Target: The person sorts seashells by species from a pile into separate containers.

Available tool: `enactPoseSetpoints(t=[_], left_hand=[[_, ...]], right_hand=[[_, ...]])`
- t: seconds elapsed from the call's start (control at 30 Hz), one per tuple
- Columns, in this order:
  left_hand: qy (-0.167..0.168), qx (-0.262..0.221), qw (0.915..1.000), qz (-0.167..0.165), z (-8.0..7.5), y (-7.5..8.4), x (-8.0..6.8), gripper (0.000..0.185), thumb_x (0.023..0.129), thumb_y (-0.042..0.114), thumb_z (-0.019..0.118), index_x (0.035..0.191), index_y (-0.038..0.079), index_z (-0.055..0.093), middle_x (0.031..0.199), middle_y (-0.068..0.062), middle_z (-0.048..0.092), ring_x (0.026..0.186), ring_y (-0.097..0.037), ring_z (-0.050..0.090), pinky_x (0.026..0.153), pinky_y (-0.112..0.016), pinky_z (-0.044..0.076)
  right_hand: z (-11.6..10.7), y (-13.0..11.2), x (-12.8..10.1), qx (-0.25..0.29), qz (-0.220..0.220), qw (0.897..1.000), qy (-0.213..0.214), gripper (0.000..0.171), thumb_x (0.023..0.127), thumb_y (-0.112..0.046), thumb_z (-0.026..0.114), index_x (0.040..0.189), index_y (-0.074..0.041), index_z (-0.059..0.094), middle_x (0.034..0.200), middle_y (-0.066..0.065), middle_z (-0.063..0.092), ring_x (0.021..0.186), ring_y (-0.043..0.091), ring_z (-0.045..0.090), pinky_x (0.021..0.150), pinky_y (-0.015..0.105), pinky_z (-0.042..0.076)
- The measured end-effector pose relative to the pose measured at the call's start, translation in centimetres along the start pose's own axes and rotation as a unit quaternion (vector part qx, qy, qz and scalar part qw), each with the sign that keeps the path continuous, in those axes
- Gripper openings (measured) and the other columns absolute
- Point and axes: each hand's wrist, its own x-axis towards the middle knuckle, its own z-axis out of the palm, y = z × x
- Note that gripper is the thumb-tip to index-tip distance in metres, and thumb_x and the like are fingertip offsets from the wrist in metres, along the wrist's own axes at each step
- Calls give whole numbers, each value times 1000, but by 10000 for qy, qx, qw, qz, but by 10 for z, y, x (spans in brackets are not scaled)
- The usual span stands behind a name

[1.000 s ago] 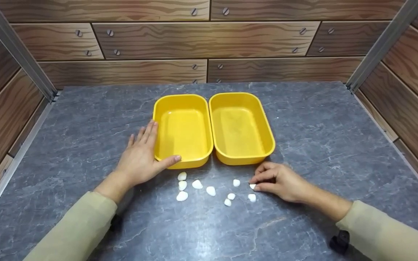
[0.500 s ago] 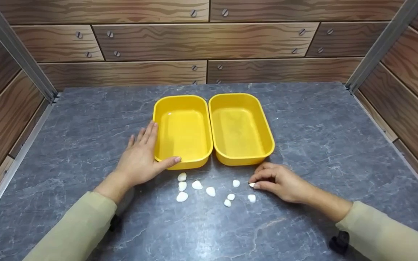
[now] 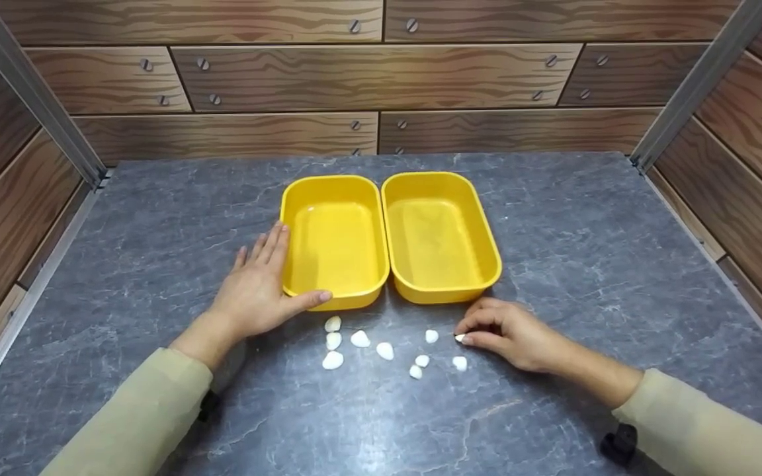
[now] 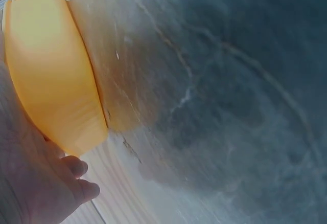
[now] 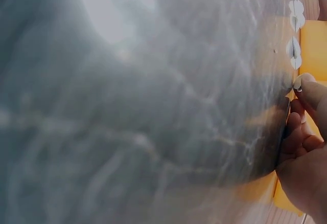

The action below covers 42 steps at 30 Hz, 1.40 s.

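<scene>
The right hand (image 3: pixel 510 334) rests on the grey bench (image 3: pixel 586 264) just in front of the right yellow tub (image 3: pixel 440 235), its fingers (image 3: pixel 470 325) curled and the thumb and forefinger tips closed on one small white piece (image 3: pixel 460 338), which lies at the right end of a loose scatter of such pieces. It looks like a peeled garlic clove or a smooth pebble; which, I cannot tell. Either way it is likely light, hard and a little slick, so a fingertip pinch across its short sides seems the surest hold, and too sharp a squeeze could make it squirt out.

The left hand (image 3: pixel 255 287) lies flat with straight fingers against the outer side of the left yellow tub (image 3: pixel 335 238), thumb along its near rim, holding nothing.

Both tubs stand side by side, touching, and look empty. The other white pieces (image 3: pixel 358 338) lie apart from one another between the hands, near the tubs' front walls. The closest one (image 3: pixel 460 363) sits just beside the right hand's fingers and could be nudged. Nothing stands between the pinched piece and the tubs except their low rims.
</scene>
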Motion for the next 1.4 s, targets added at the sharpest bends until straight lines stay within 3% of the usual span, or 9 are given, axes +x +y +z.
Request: enactPoseSetpoints(t=[1.13, 1.23, 1.4], left_hand=[[72, 60, 10000, -14, 0, 1, 1, 126, 90, 84, 58, 170, 3, 3, 178, -14, 3, 161, -42, 10, 128, -63, 5], [68, 42, 10000, -15, 0, 1, 0, 126, 89, 84, 58, 170, 4, 3, 178, -13, 3, 161, -42, 10, 128, -62, 6], [62, 32, 10000, -18, 0, 2, -1, 126, 89, 84, 58, 170, 4, 2, 178, -14, 3, 161, -43, 11, 128, -62, 6]], right_hand=[[-2, -3, 1, -139, -209, 9995, 207, 8, 101, -19, 75, 108, -18, 79, 100, -11, 74, 89, 7, 64, 78, 30, 55], [-4, -7, 0, -171, -337, 9988, 298, 9, 101, -18, 75, 108, -19, 79, 99, -11, 73, 87, 6, 63, 76, 30, 55], [-10, -25, 0, -221, -943, 9940, 516, 12, 99, -13, 76, 109, -18, 78, 98, -9, 73, 81, 6, 60, 67, 29, 55]])
